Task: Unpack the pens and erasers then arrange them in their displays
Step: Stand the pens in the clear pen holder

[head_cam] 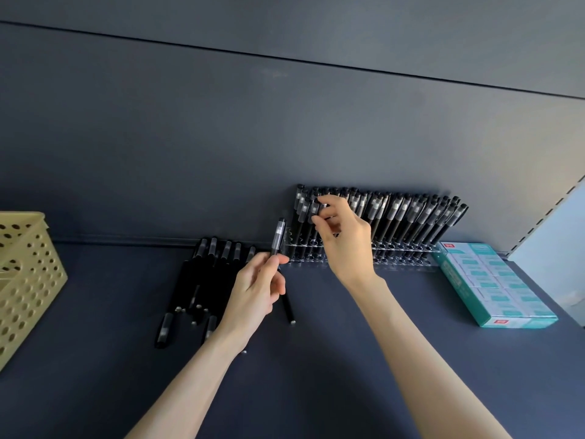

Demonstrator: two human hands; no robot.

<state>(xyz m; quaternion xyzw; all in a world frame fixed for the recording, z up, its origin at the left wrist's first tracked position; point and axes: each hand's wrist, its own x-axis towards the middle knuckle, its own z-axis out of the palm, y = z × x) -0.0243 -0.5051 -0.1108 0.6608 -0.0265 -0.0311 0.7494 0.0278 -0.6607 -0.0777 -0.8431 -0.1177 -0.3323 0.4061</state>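
Our left hand (256,288) pinches one pen (278,237) upright; our right hand (342,236), fingers curled on racked pens (411,217), should steady them for slotting.

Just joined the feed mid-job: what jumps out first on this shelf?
The clear rack of black pens against the back wall, right of centre, where the right hand fingers the caps at its left end. The left hand holds one pen upright beside a loose pile of pens. A teal eraser box sits far right.
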